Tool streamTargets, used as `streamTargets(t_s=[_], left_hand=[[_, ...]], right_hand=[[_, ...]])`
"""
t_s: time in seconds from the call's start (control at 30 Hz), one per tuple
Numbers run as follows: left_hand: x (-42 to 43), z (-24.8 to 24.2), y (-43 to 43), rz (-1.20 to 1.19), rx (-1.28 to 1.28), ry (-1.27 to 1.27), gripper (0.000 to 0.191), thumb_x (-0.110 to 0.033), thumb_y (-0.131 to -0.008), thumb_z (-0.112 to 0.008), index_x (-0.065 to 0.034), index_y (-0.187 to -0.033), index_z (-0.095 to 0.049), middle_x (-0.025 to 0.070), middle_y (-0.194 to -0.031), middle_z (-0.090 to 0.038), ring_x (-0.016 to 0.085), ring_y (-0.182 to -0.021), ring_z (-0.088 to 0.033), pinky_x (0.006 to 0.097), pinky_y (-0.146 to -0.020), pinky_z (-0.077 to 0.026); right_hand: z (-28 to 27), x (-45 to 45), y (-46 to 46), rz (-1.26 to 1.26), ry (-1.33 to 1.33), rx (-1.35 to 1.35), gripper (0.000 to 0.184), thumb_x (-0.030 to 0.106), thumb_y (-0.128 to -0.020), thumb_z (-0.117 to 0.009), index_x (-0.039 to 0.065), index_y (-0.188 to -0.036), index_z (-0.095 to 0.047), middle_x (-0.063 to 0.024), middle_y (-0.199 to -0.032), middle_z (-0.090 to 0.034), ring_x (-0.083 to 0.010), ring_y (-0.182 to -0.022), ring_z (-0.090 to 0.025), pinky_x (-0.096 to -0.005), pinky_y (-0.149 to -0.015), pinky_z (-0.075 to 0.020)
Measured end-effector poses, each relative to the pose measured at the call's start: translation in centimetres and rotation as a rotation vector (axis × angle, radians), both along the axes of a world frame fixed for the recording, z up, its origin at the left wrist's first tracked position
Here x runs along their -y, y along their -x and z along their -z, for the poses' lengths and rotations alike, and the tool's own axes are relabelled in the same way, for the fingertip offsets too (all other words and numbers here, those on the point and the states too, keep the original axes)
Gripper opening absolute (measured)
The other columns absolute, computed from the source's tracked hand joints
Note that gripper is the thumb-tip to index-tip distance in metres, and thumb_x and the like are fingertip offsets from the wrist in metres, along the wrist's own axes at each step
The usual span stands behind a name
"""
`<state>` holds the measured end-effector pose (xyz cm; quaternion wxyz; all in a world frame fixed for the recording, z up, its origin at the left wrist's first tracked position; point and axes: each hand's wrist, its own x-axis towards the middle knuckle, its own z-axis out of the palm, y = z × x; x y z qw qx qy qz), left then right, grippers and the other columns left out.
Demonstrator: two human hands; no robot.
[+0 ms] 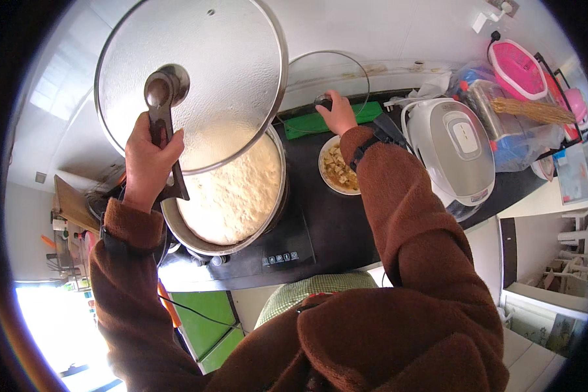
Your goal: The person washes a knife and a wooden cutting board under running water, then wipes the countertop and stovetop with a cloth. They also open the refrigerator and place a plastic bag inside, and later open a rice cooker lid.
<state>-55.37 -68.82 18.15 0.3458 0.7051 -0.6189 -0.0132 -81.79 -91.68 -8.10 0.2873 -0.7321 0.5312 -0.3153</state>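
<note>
My left hand (149,161) grips the long dark handle (162,122) of a large fogged glass lid (225,63). The lid is raised and tilted over a wide metal pot (280,196), covering part of its opening from view. A pale, puffy mass like risen dough (235,201) fills much of the pot. Farther right, my right hand (339,113) has its fingers around the dark knob of a smaller clear glass lid (333,68), which is upright near the wall. Below that hand, a white bowl (322,169) of cubed food in brown liquid is partly hidden by my sleeve.
A green board (299,128) lies along the back of the black counter (338,230). At right stand a white rice cooker (458,147), bagged goods and a pink basket (517,68). A wooden board (76,203) leans at left. An induction cooktop panel (284,258) shows below the pot.
</note>
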Motion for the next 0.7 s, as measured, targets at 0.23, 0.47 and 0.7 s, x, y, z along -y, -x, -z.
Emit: streamTargets(t_s=[0.23, 0.47, 0.7], left_hand=[[4.6, -0.5, 2.5, 0.084, 0.176, -0.024, 0.026, -0.010, -0.078, -0.071, -0.0028, -0.091, -0.050, -0.0015, -0.067, -0.048, 0.003, -0.059, -0.044, 0.0197, -0.053, -0.042], [9.0, -0.3, 3.6, 0.120, 0.362, -0.098, 0.028, -0.014, -0.080, -0.068, -0.0046, -0.099, -0.050, 0.0034, -0.065, -0.055, 0.011, -0.055, -0.054, 0.0263, -0.054, -0.048], [13.6, 0.9, 6.5, 0.191, 0.508, -0.235, 0.027, -0.016, -0.081, -0.065, -0.0045, -0.099, -0.048, 0.0096, -0.069, -0.062, 0.023, -0.061, -0.066, 0.0337, -0.057, -0.052]], right_hand=[[2.0, 2.1, -0.5, 0.073, 0.087, 0.100, 0.037, 0.027, -0.074, -0.076, 0.003, -0.096, -0.059, -0.0202, -0.101, -0.055, -0.0374, -0.091, -0.055, -0.0450, -0.080, -0.0462], [1.9, 2.3, 5.2, 0.156, 0.190, 0.197, 0.032, 0.021, -0.069, -0.080, 0.001, -0.086, -0.062, -0.0163, -0.092, -0.057, -0.0343, -0.091, -0.055, -0.0431, -0.079, -0.0462], [2.0, 4.4, 11.1, 0.344, 0.197, 0.199, 0.034, 0.022, -0.071, -0.079, 0.001, -0.091, -0.061, -0.0176, -0.093, -0.056, -0.0361, -0.087, -0.054, -0.0440, -0.079, -0.0452]])
